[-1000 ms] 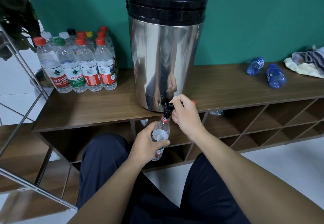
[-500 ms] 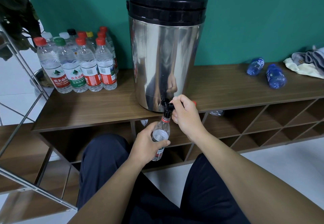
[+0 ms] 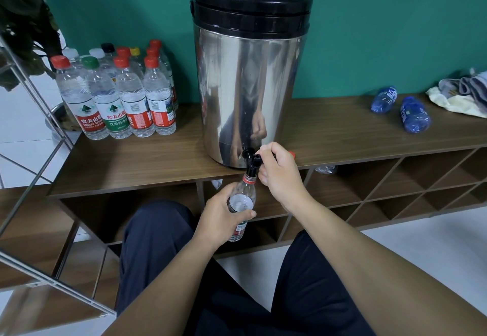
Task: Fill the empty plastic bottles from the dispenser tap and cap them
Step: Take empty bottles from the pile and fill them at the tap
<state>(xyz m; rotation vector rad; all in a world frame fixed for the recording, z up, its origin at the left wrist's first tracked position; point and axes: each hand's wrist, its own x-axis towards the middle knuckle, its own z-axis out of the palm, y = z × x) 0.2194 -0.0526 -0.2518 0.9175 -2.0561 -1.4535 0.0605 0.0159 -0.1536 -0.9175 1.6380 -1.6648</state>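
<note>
Bottle (image 3: pixel 241 205) gripped by left hand (image 3: pixel 222 219), mouth under tap (image 3: pixel 252 160) to catch flow; right hand (image 3: pixel 280 173) fingers (image 3: pixel 266 148) clamped on lever.

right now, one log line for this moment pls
step: filling | left hand: grips bottle under tap | right hand: on tap lever | bottle: uncapped | capped bottles: left of dispenser

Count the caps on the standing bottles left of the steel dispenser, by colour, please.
Red caps: 6
White caps: 2
Green cap: 1
Black cap: 1
Yellow cap: 1
Total: 11
</note>
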